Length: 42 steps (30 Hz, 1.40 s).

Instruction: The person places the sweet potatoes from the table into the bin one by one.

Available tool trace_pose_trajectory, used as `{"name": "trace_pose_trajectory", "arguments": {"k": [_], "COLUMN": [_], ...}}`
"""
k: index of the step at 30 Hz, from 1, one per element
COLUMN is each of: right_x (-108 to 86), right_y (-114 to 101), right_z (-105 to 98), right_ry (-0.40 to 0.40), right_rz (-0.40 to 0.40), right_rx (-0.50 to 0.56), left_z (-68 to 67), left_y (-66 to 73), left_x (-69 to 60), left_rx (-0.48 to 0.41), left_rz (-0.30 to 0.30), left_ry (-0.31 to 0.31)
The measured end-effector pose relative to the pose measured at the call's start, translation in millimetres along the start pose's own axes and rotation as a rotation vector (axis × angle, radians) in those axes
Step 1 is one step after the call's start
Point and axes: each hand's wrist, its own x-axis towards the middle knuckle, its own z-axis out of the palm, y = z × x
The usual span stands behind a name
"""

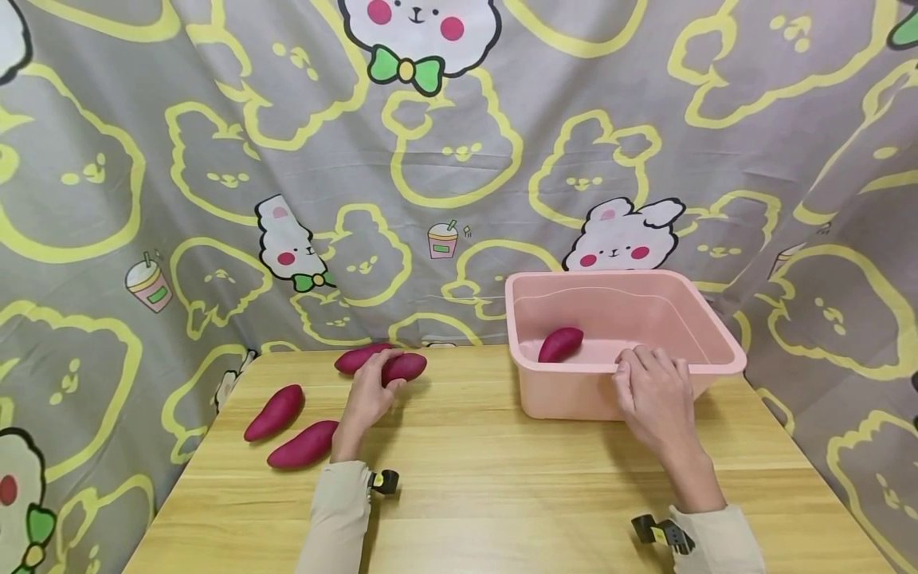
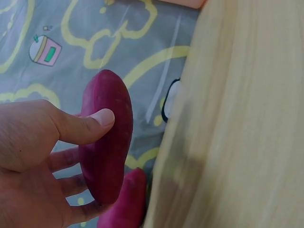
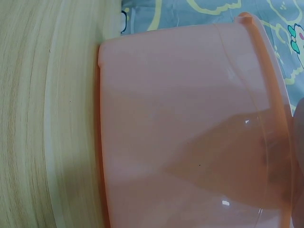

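Purple sweet potato [image 1: 409, 367] in the left grip [image 1: 369, 394] on head cam, long axis roughly left-right; pink bin [image 1: 562, 392] way over right, right grip [image 1: 656, 396] curled over its near rim. Left wrist: pretty snug pinch. Right wrist: mostly bin wall.

Pink rectangular plastic bin [image 1: 566, 395] on right of flat wood-grain table [image 1: 502, 494]. Purplish-red tapered sweet potato [image 1: 562, 344] inside, left part. Left of bin: second sweet potato [image 1: 407, 367] in left hand [image 1: 369, 391]; third sweet potato [image 1: 356, 358] just left; two more nearer front. Grey-and-yellow printed cloth [image 1: 495, 199] behind table.
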Motion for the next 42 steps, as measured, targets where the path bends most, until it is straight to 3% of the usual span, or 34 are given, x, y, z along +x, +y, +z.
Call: {"name": "trace_pose_trajectory", "arguments": {"k": [23,30,42], "right_x": [0.1,0.3,0.3], "right_y": [-1,1,-1], "right_z": [-1,1,0], "right_ry": [0.000,0.007,0.004], "right_rz": [-0.005,-0.006,-0.002], "right_rx": [-0.007,-0.009,-0.010], "left_z": [-13.5,-17.7,-21.3], "left_y": [19.4,26.2,37.7], "left_x": [-0.3,0.5,-1.5], "left_rx": [0.012,0.018,0.028], "left_rz": [0.066,0.061,0.105], "left_ry": [0.072,0.066,0.119]}}
